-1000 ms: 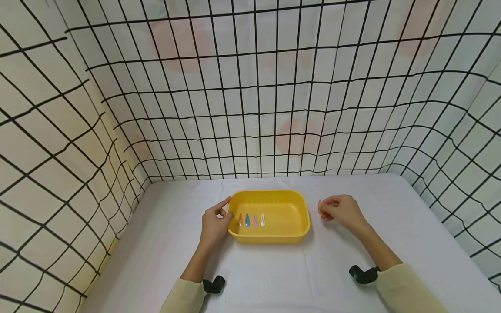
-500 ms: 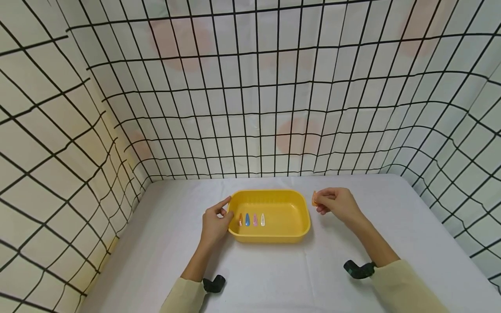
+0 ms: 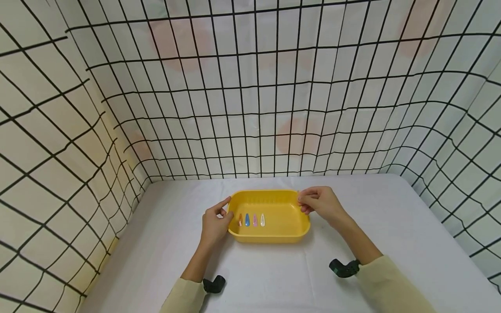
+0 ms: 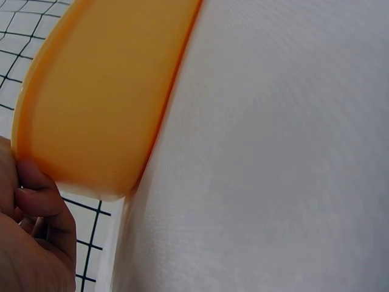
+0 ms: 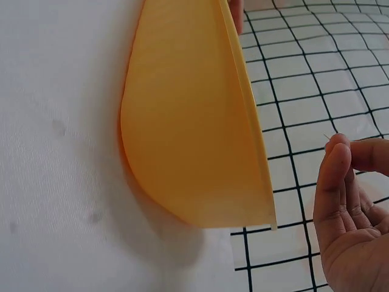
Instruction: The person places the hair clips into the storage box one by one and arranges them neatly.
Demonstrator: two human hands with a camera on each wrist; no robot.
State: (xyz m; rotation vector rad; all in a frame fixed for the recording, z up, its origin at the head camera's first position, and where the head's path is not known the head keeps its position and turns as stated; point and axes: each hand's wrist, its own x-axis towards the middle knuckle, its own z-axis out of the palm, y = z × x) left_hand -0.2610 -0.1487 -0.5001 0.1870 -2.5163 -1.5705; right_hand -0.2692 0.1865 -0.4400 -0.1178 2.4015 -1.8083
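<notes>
A yellow plastic tray [image 3: 287,222] stands on the white cloth. In its left half, snap hair clips lie side by side in a row: an orange one [image 3: 240,220], a blue one [image 3: 247,220], a pink one [image 3: 255,220] and a white one [image 3: 262,220]. My left hand [image 3: 214,224] grips the tray's left rim, thumb over the edge. Over the right rim, my right hand [image 3: 323,203] pinches another hair clip between thumb and fingertips. Only a thin tip of that clip [image 5: 327,137] shows in the right wrist view; the fingers hide the rest.
White walls with a black grid [image 3: 266,100] enclose the back and both sides of the table [image 3: 270,278]. A black wrist camera [image 3: 214,284] sits at the left sleeve, another black camera [image 3: 344,268] at the right.
My right hand has moved left from beside the tray to over its right rim, carrying the pinched orange hair clip. The left hand, the tray and the row of clips stay put.
</notes>
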